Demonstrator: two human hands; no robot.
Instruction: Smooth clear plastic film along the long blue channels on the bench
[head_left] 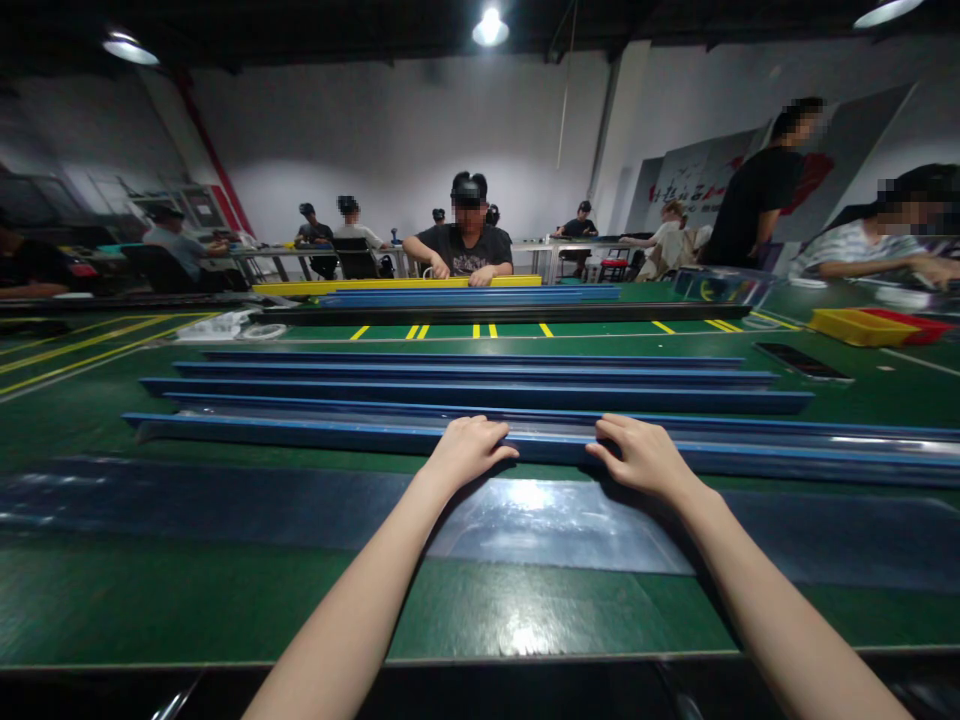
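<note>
A long blue channel profile (360, 437) lies crosswise on the green table, with clear plastic film showing inside it. My left hand (471, 448) is closed over its near wall, around the middle of its length. A short way to the right, my right hand (637, 452) grips the same wall, thumb on the near side and fingers over the top. Between my arms and the profile, a flat clear plastic strip (555, 525) stretches across the table.
Behind the held piece lie several more blue profiles (480, 396). A phone (802, 362) and a yellow tray (862, 326) are at the right. Farther back are a black profile (495, 315) and a yellow bar (397, 285), where a co-worker (469, 245) sits opposite.
</note>
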